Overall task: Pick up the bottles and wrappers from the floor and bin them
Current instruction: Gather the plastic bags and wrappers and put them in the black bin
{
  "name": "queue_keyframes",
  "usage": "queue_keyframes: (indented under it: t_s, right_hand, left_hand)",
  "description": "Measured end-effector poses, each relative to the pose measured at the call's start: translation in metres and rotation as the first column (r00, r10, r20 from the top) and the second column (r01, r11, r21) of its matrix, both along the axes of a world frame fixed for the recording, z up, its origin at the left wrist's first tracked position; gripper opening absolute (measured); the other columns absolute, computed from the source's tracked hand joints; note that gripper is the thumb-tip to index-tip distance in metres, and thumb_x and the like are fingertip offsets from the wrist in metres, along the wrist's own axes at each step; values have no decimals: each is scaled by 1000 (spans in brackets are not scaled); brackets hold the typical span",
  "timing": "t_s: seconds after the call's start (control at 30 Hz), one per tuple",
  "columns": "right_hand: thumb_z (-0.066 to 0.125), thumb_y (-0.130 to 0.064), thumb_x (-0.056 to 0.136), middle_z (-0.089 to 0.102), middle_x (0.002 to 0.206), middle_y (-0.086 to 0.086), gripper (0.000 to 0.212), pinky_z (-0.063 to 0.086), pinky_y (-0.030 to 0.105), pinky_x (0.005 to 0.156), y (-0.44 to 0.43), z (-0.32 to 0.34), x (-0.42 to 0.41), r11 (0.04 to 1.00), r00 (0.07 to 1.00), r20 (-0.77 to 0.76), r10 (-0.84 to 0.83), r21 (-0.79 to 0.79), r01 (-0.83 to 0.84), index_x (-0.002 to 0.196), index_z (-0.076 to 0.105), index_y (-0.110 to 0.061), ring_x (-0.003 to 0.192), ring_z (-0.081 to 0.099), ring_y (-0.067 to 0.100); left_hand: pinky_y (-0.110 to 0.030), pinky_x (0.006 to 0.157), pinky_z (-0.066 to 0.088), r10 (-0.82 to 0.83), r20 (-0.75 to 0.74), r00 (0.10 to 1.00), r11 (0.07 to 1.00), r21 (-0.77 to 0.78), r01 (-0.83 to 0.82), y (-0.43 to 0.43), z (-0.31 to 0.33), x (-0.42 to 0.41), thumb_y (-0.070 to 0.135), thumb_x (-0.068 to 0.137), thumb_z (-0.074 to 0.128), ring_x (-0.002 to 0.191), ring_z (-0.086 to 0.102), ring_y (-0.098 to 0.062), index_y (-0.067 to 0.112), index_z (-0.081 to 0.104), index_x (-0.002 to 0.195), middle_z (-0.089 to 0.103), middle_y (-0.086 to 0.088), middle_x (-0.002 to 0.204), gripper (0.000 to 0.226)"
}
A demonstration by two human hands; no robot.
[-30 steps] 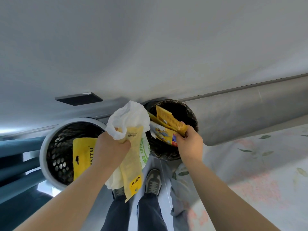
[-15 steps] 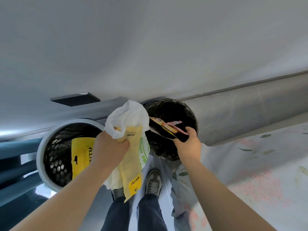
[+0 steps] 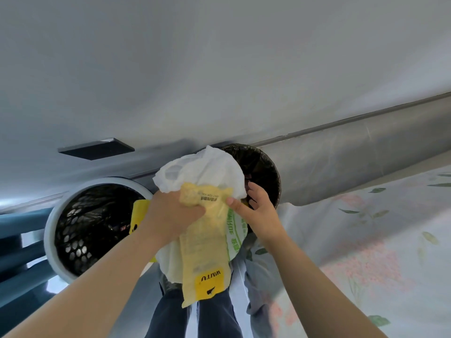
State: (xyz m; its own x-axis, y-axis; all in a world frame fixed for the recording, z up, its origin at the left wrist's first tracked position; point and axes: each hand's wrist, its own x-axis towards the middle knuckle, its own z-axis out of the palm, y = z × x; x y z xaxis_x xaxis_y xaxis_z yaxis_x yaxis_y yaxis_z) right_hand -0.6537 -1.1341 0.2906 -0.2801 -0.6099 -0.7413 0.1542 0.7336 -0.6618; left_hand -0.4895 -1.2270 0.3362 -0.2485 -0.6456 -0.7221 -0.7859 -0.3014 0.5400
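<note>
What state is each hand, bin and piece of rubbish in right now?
Left hand: grips white bag and yellow wrapper together.
Right hand: open, empty, thumb at the wrapper.
Black bin: open, behind the bundle.
White basket: open, yellow packet inside.

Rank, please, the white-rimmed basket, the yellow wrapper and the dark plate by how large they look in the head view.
1. white-rimmed basket
2. yellow wrapper, held nearer the camera, so it looks bigger than it is
3. dark plate

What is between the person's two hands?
In the head view, a yellow wrapper and white bag, gripped by the left hand; the right hand touches the wrapper.
</note>
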Motion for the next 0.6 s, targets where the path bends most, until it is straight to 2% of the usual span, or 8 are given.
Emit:
queue_keyframes:
  t_s: [0.07, 0.1, 0.17, 0.27, 0.37, 0.43, 0.53, 0.6]
  right_hand:
    - [83, -46, 66, 63, 123, -6, 75, 56, 25, 86, -5, -2, -6, 1000, 997, 76, -4, 0, 4, 130, 50, -23, 103, 66, 7]
    - [84, -44, 66, 65, 123, -2, 74, 56, 33, 89, -6, -3, -9, 1000, 993, 115, -11, 0, 11, 129, 52, -23, 104, 67, 13]
    - [83, -35, 71, 71, 114, 1, 60, 56, 40, 90, -5, -3, -15, 1000, 986, 165, -17, 27, 13, 123, 56, -20, 100, 70, 19]
    - [81, -27, 74, 74, 104, 6, 43, 55, 48, 91, -1, -3, -20, 996, 981, 186, -52, 79, 37, 110, 64, -12, 95, 71, 28]
    - [78, -18, 78, 74, 99, 11, 29, 58, 44, 85, 2, -2, -21, 992, 980, 164, -109, 81, 97, 102, 67, -5, 90, 71, 30]
    - [76, -15, 80, 75, 93, 9, 17, 59, 37, 77, 4, -1, -22, 989, 984, 118, -133, 77, 124, 93, 68, -8, 81, 72, 25]
    - [75, -15, 81, 74, 84, 5, 10, 59, 35, 72, 6, -2, -23, 978, 985, 21, -174, 116, 171, 80, 65, -15, 74, 70, 21]
    - [76, -17, 80, 72, 83, 8, 15, 58, 41, 75, 8, -8, -26, 964, 978, -59, -202, 165, 209, 78, 63, -10, 75, 68, 25]
  left_hand:
    - [-12, 53, 42, -12, -33, 999, 999, 42, 13, -3, -1, -6, 21, 82, 70, 61, 50, -12, 17, 49, 67, 53, -1, 68, 27]
    - [-20, 61, 47, -15, -45, 999, 998, 56, 17, -5, -2, -9, 24, 78, 73, 70, 59, -19, 11, 58, 74, 61, -6, 74, 20]
    - [-33, 67, 48, -44, -56, 997, 995, 84, 49, -7, -3, -13, 35, 64, 73, 80, 64, -23, 8, 64, 84, 67, -7, 80, 35]
    - [-28, 63, 45, -54, -76, 996, 994, 88, 61, -7, -5, -20, 36, 58, 68, 77, 62, -18, 10, 63, 81, 66, -3, 78, 35]
    - [-24, 60, 44, -62, -75, 995, 996, 56, 66, -5, -12, -26, 21, 75, 73, 75, 62, -15, 8, 65, 83, 67, -3, 80, 17]
    - [-25, 61, 44, -58, -86, 995, 998, 13, 59, -3, -17, -30, 16, 78, 71, 76, 63, -19, 7, 65, 84, 69, -6, 81, 13]
    - [-29, 62, 41, -45, -55, 997, 998, -47, 43, 0, -26, -35, 20, 78, 72, 79, 59, -28, 2, 61, 92, 63, -13, 84, 26]
    - [-27, 68, 40, -56, -38, 998, 996, -70, 53, 1, -32, -36, 21, 79, 71, 85, 55, -23, 7, 59, 101, 59, -4, 90, 29]
